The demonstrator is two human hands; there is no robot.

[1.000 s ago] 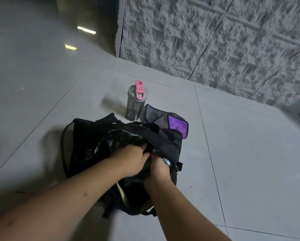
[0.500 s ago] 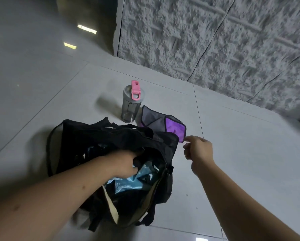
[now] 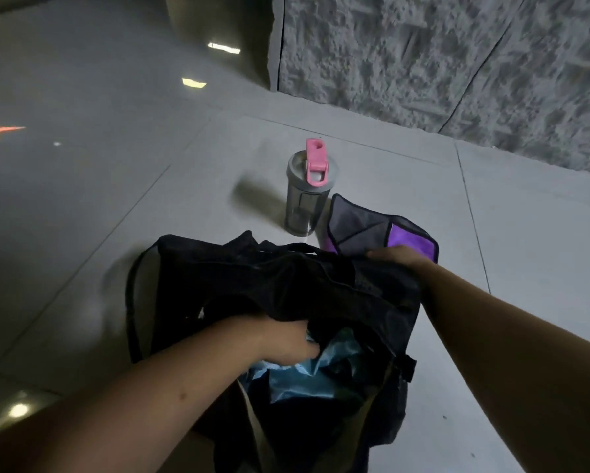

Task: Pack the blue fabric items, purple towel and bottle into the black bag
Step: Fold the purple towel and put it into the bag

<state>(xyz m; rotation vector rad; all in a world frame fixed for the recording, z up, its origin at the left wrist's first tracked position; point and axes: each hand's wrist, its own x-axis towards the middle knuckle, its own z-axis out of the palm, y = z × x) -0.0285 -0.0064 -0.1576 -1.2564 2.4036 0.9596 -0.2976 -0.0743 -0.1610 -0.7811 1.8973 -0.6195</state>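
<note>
At centre-bottom of the frame, the left hand is gripping the rim of the black bag, holding its mouth open over the blue fabric already inside. The right hand is lying on the purple towel right of centre; whether its fingers are closing I cannot tell. The towel, folded and grey-and-purple, is looking soft and light; a pinch on its near edge should do. The bottle, pink-lidded, is standing just beside it.

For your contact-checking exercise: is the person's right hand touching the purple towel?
Touching. The head view shows the right hand lying on the purple towel's near edge, with no gap visible between them.
</note>
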